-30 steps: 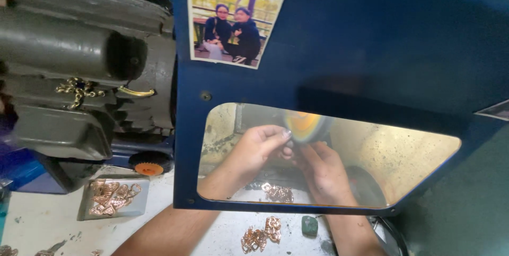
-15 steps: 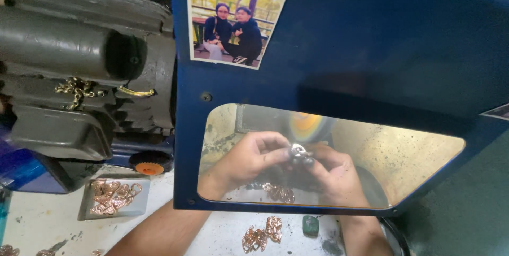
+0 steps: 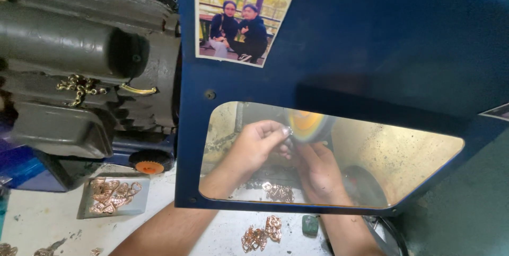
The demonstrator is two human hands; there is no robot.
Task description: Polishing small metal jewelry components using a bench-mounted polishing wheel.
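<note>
A blue guard panel (image 3: 371, 49) fills the frame's centre; through its window, both hands, left hand (image 3: 254, 147) and right hand (image 3: 318, 168), pinch a small metal piece (image 3: 289, 140) against the polishing wheel (image 3: 307, 124).

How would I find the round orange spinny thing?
Look through the clear window in the big blue guard. Right above both hands, left hand and right hand, sits the orange-yellow wheel. Nothing else behind the window is round and bright.

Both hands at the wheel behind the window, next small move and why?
Probably turn the small metal piece slightly against the orange wheel. The left hand and right hand pinch it right at the wheel's edge, so only one face seems to meet it.
</note>
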